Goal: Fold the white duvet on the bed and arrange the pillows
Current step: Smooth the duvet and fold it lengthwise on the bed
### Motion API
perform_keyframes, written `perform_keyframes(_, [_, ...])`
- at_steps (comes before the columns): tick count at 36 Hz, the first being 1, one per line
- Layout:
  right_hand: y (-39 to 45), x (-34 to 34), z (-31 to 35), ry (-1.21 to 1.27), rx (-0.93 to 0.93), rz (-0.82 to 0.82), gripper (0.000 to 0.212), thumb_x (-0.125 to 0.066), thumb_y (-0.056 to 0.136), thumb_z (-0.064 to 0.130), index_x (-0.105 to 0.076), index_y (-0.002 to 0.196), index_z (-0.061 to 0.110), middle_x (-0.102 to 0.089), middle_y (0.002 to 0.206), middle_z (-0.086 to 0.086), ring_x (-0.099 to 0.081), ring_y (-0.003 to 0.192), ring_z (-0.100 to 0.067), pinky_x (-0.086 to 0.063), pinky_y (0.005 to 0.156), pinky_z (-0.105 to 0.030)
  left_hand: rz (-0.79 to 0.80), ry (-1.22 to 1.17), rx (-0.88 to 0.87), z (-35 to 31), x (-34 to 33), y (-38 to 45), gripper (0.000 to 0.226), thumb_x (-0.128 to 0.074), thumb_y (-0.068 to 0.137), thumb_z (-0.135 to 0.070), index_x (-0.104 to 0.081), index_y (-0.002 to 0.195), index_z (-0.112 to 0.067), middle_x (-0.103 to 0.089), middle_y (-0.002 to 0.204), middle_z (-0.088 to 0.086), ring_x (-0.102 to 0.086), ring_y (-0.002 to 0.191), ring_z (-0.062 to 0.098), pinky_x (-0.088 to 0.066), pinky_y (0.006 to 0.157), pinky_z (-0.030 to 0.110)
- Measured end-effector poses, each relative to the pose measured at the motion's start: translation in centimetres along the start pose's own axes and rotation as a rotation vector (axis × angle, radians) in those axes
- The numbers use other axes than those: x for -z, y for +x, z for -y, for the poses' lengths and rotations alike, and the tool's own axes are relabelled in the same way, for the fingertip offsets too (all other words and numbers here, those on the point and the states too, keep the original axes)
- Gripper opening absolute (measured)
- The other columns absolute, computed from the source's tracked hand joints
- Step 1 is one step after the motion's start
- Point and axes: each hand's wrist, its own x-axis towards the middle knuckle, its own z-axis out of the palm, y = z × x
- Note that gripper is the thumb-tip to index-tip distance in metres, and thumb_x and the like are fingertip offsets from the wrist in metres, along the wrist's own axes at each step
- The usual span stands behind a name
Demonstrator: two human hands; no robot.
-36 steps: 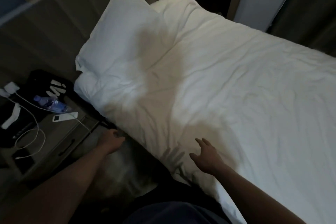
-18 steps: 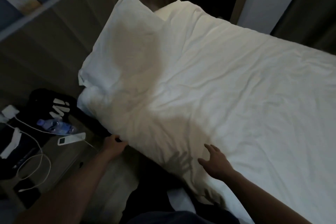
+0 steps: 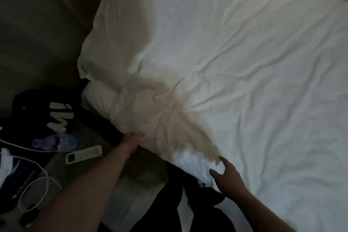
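The white duvet (image 3: 235, 73) is the biggest thing in view, spread wrinkled over the bed from the two hands outward to the far edge. Its near border runs between the hands, and creases fan out from a bunched spot just beyond the left hand. A white pillow (image 3: 135, 24) lies past the left hand, against the dark wall, with its lower part under or level with the duvet's folds; which one lies on top cannot be told.

To the outer side of the left arm stands a low table (image 3: 88, 158) carrying a dark bag with white lettering (image 3: 47, 117), a plastic water bottle (image 3: 56, 142) lying on its side, a white remote (image 3: 83, 154) and a looped white cable (image 3: 40, 184).

The left hand (image 3: 132, 137) grips the duvet's edge, fingers curled into the cloth. The right hand (image 3: 228, 176) is released, fingers spread and straight, touching the duvet's near edge.
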Motion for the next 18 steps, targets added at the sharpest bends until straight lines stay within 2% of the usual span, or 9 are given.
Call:
perform_keyframes(2, [1.2, -0.8, -0.8, 0.017, -0.041, -0.004, 0.071, -0.062, 0.092, 0.034, -0.029, 0.153, 0.021, -0.034, 0.156, -0.004, -0.038, 0.14, -0.02, -0.033, 0.108, -0.031, 0.005, -0.101, 0.04, 0.2, -0.7, 1.1, 0.053, -0.067, 0.087, -0.032, -0.05, 0.133, -0.013, -0.052, 0.13, 0.005, -0.051, 0.11, 0.027, -0.045, 0.087, 0.037])
perform_keyframes(4, [2.3, -1.5, -1.9, 0.044, -0.088, -0.021, 0.07, -0.064, 0.091, 0.032, -0.031, 0.152, 0.019, -0.037, 0.154, -0.004, -0.04, 0.138, -0.02, -0.033, 0.106, -0.03, 0.002, -0.162, 0.088, 1.0, -1.1, 3.1, 0.058, -0.066, 0.088, -0.033, -0.046, 0.14, -0.016, -0.049, 0.136, 0.004, -0.048, 0.122, 0.028, -0.044, 0.095, 0.04])
perform_keyframes(6, [3.3, -2.2, -3.0, 0.081, -0.132, -0.054, 0.064, -0.065, 0.089, 0.026, -0.039, 0.147, 0.016, -0.046, 0.147, -0.007, -0.046, 0.133, -0.022, -0.036, 0.099, -0.029, 0.002, -0.207, 0.126, 1.6, -1.4, 4.8, 0.056, -0.066, 0.086, -0.034, -0.049, 0.137, -0.017, -0.049, 0.136, 0.004, -0.047, 0.125, 0.029, -0.043, 0.097, 0.042])
perform_keyframes(8, [4.2, -2.9, -4.1, 0.122, -0.173, -0.095, 0.058, -0.066, 0.088, 0.023, -0.046, 0.142, 0.014, -0.054, 0.139, -0.009, -0.051, 0.127, -0.025, -0.039, 0.092, -0.03, 0.003, -0.237, 0.137, 2.0, -1.4, 6.4, 0.044, -0.066, 0.085, -0.032, -0.053, 0.126, -0.019, -0.051, 0.126, 0.003, -0.048, 0.119, 0.027, -0.043, 0.095, 0.039])
perform_keyframes(12, [5.4, -4.2, -6.1, 0.145, -0.215, -0.099, 0.066, -0.065, 0.088, 0.027, -0.039, 0.147, 0.017, -0.047, 0.142, -0.012, -0.051, 0.126, -0.029, -0.042, 0.099, -0.037, 0.034, -0.361, 0.148, 2.3, -1.4, 8.9, 0.022, -0.06, 0.083, -0.026, -0.056, 0.103, -0.019, -0.055, 0.109, 0.006, -0.054, 0.096, 0.024, -0.046, 0.082, 0.033])
perform_keyframes(14, [6.0, -4.5, -6.5, 0.155, -0.212, -0.128, 0.065, -0.066, 0.087, 0.027, -0.04, 0.146, 0.018, -0.044, 0.143, -0.011, -0.049, 0.127, -0.031, -0.041, 0.101, -0.04, 0.062, -0.444, 0.141, 2.4, -1.3, 9.7, 0.01, -0.056, 0.081, -0.024, -0.057, 0.089, -0.019, -0.057, 0.097, 0.007, -0.056, 0.085, 0.021, -0.047, 0.086, 0.033])
perform_keyframes(16, [6.7, -4.8, -6.8, 0.142, -0.205, -0.133, 0.065, -0.066, 0.088, 0.026, -0.039, 0.146, 0.016, -0.04, 0.146, -0.008, -0.044, 0.132, -0.03, -0.038, 0.107, -0.042, 0.092, -0.49, 0.118, 2.5, -1.3, 10.0, 0.007, -0.054, 0.08, -0.023, -0.059, 0.082, -0.019, -0.06, 0.087, 0.005, -0.057, 0.08, 0.02, -0.047, 0.081, 0.032])
perform_keyframes(18, [7.6, -5.1, -7.2, 0.131, -0.211, -0.128, 0.066, -0.068, 0.087, 0.028, -0.039, 0.145, 0.017, -0.039, 0.146, -0.008, -0.042, 0.133, -0.032, -0.036, 0.109, -0.045, 0.125, -0.503, 0.091, 2.8, -1.2, 10.4, 0.014, -0.053, 0.082, -0.023, -0.064, 0.084, -0.014, -0.065, 0.082, 0.005, -0.06, 0.077, 0.022, -0.048, 0.073, 0.032])
